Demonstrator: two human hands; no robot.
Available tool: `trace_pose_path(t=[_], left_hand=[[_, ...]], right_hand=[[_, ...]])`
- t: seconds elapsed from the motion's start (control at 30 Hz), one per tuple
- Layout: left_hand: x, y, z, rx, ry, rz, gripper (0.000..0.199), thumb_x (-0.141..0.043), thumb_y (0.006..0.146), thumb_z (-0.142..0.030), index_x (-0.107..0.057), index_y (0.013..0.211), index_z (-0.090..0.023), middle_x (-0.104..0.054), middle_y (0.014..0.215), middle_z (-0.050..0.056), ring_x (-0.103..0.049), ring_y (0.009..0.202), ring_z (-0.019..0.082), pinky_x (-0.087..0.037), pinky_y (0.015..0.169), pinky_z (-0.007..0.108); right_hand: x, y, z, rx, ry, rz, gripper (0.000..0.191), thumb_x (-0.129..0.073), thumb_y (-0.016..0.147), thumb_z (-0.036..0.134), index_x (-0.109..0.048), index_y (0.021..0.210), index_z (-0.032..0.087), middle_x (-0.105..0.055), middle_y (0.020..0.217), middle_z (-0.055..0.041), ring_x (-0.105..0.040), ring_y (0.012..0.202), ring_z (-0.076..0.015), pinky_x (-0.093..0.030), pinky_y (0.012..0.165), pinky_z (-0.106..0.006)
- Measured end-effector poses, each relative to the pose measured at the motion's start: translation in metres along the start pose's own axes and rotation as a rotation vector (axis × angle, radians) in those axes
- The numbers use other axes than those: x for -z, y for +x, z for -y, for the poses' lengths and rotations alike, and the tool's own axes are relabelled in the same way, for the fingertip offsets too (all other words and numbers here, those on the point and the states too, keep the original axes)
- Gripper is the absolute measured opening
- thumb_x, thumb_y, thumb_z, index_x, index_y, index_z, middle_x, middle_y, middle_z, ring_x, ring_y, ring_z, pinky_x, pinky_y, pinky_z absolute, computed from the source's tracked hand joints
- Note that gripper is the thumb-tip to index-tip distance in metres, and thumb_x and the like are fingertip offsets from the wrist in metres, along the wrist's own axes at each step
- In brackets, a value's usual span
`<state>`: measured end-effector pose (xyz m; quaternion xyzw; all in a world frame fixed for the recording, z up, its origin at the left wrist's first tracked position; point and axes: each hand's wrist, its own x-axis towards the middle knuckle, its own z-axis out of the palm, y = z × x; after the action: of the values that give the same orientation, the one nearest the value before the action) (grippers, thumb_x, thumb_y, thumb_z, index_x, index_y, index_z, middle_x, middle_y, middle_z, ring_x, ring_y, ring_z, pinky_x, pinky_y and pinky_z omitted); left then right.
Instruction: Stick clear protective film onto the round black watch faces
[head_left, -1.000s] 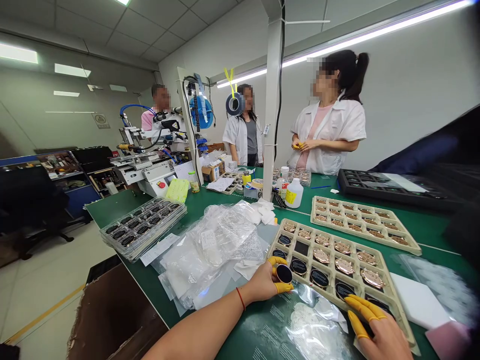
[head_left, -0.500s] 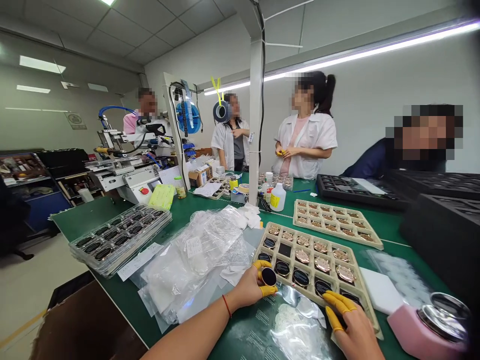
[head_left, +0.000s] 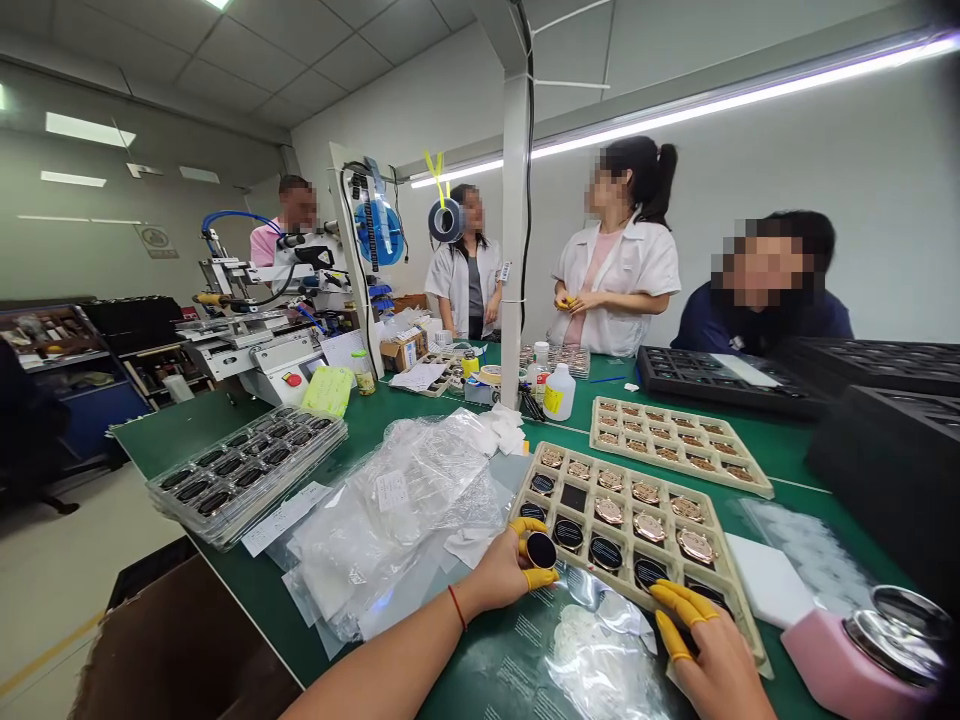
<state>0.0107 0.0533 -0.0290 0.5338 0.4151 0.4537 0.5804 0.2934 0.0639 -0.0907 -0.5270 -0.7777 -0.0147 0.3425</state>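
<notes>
My left hand, with yellow finger cots on its tips, is closed round a watch head with a round black face. It holds it up at the near left corner of a beige compartment tray. Several compartments bear black-faced watch heads; others hold rose-gold watch cases. One dark square compartment has no watch in it. At the tray's near right edge, my right hand also wears yellow finger cots. Its thumb and fingers are apart, with nothing visible between them.
Clear plastic bags lie left of the tray, with a stacked clear tray beyond. A second beige tray sits behind. At right are a white block, a pink dispenser and black trays. Other people are across the bench.
Both my hands keep their place and the watch head stays in the left. The person at the far right has shifted left, and a person at the back has lowered a hand.
</notes>
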Motion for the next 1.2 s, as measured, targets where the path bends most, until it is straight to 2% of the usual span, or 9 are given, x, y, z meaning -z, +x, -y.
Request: trace_pose_path(t=[0.43,0.8,0.97,1.0,1.07,1.13,1.2], left_hand=[[-0.001,0.001,0.000,-0.007,-0.008,0.009,0.059,-0.075,0.061,-0.015,-0.043,0.109,-0.019,-0.056,0.074,-0.003,-0.061,0.068,0.013,-0.053,0.074,0.037],[-0.003,0.001,-0.004,-0.012,-0.026,-0.016,0.057,-0.077,0.060,-0.024,-0.044,0.106,-0.021,-0.053,0.079,-0.004,-0.061,0.068,0.013,-0.053,0.075,0.035],[-0.003,0.002,-0.005,-0.015,-0.007,-0.039,0.059,-0.078,0.059,-0.025,-0.043,0.107,-0.021,-0.053,0.078,-0.003,-0.061,0.067,0.013,-0.052,0.074,0.034],[-0.003,0.002,-0.005,-0.019,-0.016,-0.036,0.059,-0.078,0.059,-0.025,-0.042,0.107,-0.021,-0.053,0.078,-0.003,-0.061,0.067,0.013,-0.052,0.074,0.035],[-0.003,0.001,-0.003,-0.025,-0.039,-0.019,0.060,-0.078,0.059,-0.025,-0.042,0.108,-0.021,-0.053,0.079,-0.003,-0.061,0.068,0.013,-0.053,0.074,0.035],[-0.002,0.001,-0.002,-0.035,-0.046,0.001,0.061,-0.077,0.060,-0.024,-0.042,0.109,-0.021,-0.053,0.080,-0.003,-0.060,0.069,0.013,-0.052,0.074,0.035],[-0.001,0.002,-0.001,-0.036,-0.036,0.002,0.061,-0.077,0.060,-0.023,-0.042,0.109,-0.020,-0.053,0.079,-0.003,-0.060,0.069,0.013,-0.052,0.074,0.034]], right_hand=[[-0.001,0.001,0.000,-0.013,0.056,-0.029,0.035,-0.043,0.080,0.036,-0.066,0.100,0.019,-0.066,0.105,-0.0092,-0.057,0.100,-0.0299,-0.048,0.082,-0.047],[0.009,-0.002,0.011,-0.047,0.081,-0.031,0.031,-0.044,0.082,0.031,-0.063,0.103,0.021,-0.064,0.108,-0.0099,-0.055,0.106,-0.0300,-0.046,0.087,-0.050],[0.006,-0.001,0.003,-0.014,0.100,0.000,0.019,-0.047,0.078,0.028,-0.064,0.078,0.020,-0.065,0.106,-0.0100,-0.057,0.105,-0.0300,-0.050,0.085,-0.048],[0.010,0.002,0.004,-0.017,0.111,-0.006,0.019,-0.048,0.077,0.029,-0.064,0.080,0.020,-0.065,0.106,-0.0099,-0.058,0.104,-0.0301,-0.050,0.085,-0.047],[0.026,0.011,0.012,-0.051,0.145,-0.049,0.027,-0.047,0.077,0.031,-0.064,0.095,0.019,-0.066,0.106,-0.0103,-0.059,0.103,-0.0302,-0.050,0.086,-0.047],[0.053,0.019,0.028,-0.098,0.186,-0.109,0.038,-0.042,0.081,0.032,-0.060,0.111,0.019,-0.064,0.110,-0.0109,-0.059,0.104,-0.0308,-0.049,0.088,-0.047],[0.084,0.022,0.046,-0.106,0.217,-0.145,0.042,-0.038,0.086,0.031,-0.050,0.126,0.023,-0.059,0.121,-0.0081,-0.054,0.112,-0.0307,-0.048,0.090,-0.047]])
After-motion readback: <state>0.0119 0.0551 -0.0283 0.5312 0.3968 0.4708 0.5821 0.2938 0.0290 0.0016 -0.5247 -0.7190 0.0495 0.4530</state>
